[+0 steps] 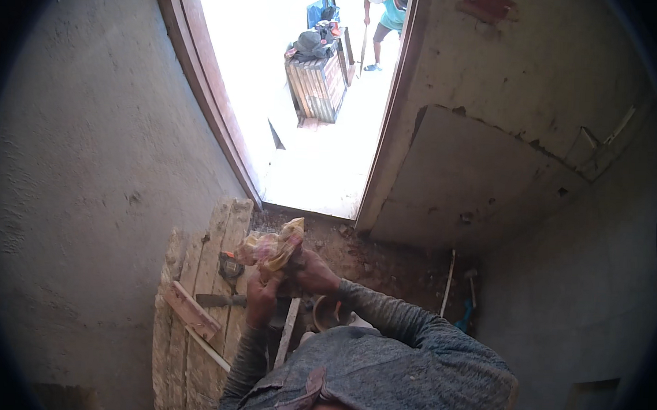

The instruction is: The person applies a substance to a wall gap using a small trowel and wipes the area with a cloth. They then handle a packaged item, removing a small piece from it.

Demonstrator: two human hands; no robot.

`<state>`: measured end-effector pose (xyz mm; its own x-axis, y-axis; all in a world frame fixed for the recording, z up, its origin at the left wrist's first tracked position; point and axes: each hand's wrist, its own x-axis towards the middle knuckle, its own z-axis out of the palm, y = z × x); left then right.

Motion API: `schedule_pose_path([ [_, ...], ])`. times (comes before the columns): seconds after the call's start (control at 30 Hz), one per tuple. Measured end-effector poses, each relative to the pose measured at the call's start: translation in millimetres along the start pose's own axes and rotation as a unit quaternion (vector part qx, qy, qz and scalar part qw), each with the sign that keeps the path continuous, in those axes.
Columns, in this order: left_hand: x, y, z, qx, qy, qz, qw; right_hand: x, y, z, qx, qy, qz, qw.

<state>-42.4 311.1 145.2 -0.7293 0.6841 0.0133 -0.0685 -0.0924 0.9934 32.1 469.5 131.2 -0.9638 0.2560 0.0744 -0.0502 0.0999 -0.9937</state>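
Both my hands hold a crumpled yellowish bag (271, 248) with pink patches, raised in front of my body. My left hand (262, 296) is closed on its lower edge, while my right hand (315, 273) grips it from the right side. Whether anything is inside the bag does not show. Close to my left hand, a plank bench (182, 356) carries an orange-and-black tape measure (230, 267), a flat dark-bladed tool (219, 300) and a reddish block (192, 309).
Ahead is a bright doorway with a wooden frame (210, 90). Outside stand a slatted wooden crate (315, 89) topped with dark bags and a person (392, 19) holding a pole. On the right floor lie a long thin stick (448, 283), a hammer-like tool (472, 284) and a turquoise object (465, 316).
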Motion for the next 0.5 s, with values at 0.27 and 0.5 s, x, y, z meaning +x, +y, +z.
schedule_pose_path([
  [0.27, 2.6, 4.4, -5.4, 0.197, -0.028, 0.056, 0.978, -13.1, 4.0, -2.9, -0.002, -0.005, 0.054, 0.999],
  [0.5, 7.6, 0.4, 1.8, 0.267, 0.045, 0.123, 0.955, -14.0, -9.8, -21.4, -0.100, 0.022, 0.026, 0.994],
])
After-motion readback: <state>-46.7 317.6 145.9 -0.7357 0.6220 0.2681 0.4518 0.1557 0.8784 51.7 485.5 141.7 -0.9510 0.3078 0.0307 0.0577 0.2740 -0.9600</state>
